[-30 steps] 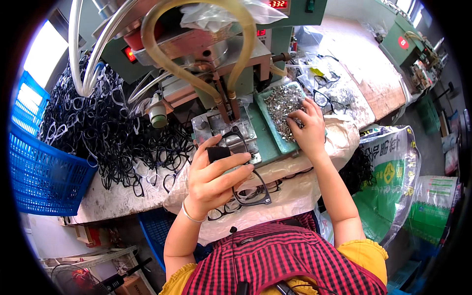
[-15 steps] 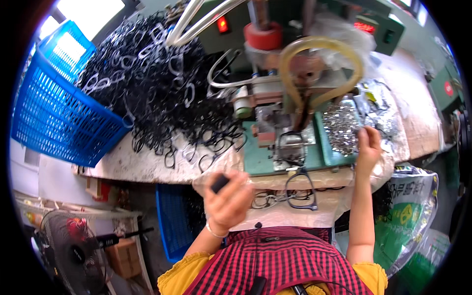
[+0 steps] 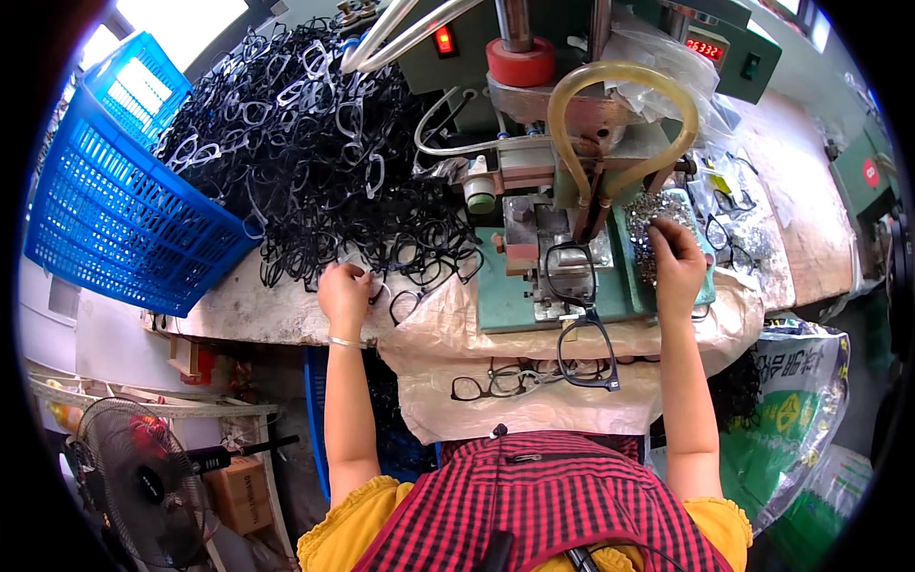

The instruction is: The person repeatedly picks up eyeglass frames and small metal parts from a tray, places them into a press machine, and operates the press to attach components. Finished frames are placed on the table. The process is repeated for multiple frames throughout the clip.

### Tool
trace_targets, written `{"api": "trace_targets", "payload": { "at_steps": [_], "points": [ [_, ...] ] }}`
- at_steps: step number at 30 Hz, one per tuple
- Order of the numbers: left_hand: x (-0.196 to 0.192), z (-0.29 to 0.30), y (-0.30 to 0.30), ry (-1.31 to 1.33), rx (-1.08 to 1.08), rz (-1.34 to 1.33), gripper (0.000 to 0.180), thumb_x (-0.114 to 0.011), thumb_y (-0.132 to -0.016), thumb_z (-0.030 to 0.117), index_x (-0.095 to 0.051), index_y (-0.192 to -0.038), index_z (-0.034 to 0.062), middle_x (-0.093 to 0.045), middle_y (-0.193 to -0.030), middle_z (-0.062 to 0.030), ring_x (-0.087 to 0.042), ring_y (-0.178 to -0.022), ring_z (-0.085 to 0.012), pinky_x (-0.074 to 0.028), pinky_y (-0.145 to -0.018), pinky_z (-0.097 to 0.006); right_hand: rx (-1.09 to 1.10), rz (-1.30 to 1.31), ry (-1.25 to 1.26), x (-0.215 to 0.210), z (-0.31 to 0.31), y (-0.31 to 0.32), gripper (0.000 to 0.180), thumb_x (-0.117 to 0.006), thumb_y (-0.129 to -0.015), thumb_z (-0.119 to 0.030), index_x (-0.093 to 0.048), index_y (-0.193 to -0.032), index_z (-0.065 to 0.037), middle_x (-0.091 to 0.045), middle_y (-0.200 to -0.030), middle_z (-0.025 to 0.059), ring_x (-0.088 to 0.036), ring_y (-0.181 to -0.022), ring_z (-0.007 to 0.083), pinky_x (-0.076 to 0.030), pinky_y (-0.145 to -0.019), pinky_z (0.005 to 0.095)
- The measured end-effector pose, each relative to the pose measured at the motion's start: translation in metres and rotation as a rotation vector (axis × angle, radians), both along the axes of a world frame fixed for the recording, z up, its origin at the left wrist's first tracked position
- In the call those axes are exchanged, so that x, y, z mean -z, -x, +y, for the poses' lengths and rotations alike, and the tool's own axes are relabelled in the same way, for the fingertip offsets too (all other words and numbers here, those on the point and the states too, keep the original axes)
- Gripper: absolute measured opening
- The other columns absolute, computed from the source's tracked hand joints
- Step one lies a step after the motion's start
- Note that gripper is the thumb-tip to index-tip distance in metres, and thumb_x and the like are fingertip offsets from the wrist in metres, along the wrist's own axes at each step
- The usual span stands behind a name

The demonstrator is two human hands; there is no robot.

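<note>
While metal parts (image 3: 644,212) are apparently selected right of centre by the right hand (image 3: 679,265), fingers narrowed, a spectacle frame (image 3: 610,355) is supported near centre; the left hand (image 3: 345,297) is curled centre left, both grips' contents untellable; a one-piece pinch seems required.

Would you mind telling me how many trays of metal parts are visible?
1: the green tray right of the metal fixture, partly behind the right hand; others may be hidden.

A glaring white window (image 3: 195,33) (upper left) stands beyond the long, scuffed worktable (image 3: 257,310)
</note>
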State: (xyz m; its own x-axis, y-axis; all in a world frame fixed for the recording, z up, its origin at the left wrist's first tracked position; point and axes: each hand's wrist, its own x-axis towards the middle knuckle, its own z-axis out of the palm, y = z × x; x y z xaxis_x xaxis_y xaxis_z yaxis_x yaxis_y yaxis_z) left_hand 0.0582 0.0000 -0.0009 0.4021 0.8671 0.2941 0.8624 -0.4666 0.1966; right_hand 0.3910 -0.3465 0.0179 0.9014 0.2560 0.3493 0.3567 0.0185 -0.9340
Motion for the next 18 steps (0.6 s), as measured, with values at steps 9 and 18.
{"api": "trace_targets", "payload": {
  "at_steps": [9,18],
  "points": [
    [-0.048,-0.065,-0.013,0.933,0.269,-0.891,0.007,-0.071,-0.092,0.005,-0.064,-0.09,0.0024,-0.058,-0.069,0.0039,-0.049,-0.056,-0.0033,-0.035,-0.049,-0.019,0.231,-0.112,0.243,-0.019,-0.095,0.03,0.012,-0.07,-0.086,0.002,-0.073,-0.097,0.0,-0.072,-0.092,0.0064,-0.066,-0.09,0.0182,-0.05,-0.084,0.0297],
    [-0.053,-0.112,-0.074,0.8,0.55,-1.225,0.004,-0.058,-0.098,0.005,-0.061,-0.1,0.002,-0.064,-0.087,-0.006,-0.059,-0.072,-0.0114,-0.05,-0.066,-0.027,-0.241,-0.073,-0.161,-0.064,0.036,0.056,0.029,-0.071,-0.081,-0.002,-0.063,-0.109,0.0,-0.07,-0.091,0.0073,-0.066,-0.09,0.0153,-0.051,-0.082,0.031]
  ]
}}
